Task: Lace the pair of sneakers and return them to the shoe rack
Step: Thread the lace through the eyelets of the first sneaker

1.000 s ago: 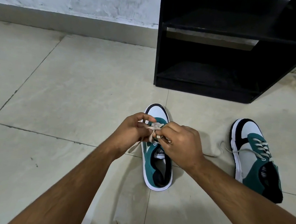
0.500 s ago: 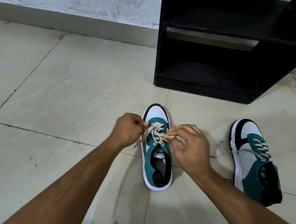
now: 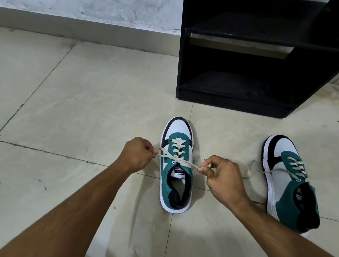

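Cinching the lace [image 3: 177,158] between left hand [image 3: 137,155] and right hand [image 3: 221,176], both pinching its ends, near sneaker [image 3: 178,167] laced; far-right sneaker [image 3: 290,183] and empty rack [image 3: 256,53] left.

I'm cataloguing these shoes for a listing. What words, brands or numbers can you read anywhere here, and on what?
"PUMA": black letters on the white tongue label of the sneaker being laced, upside down from this view.
The other sneaker's inner label is too dark and small to read.
Nothing legible on the shoe rack, wall or floor.
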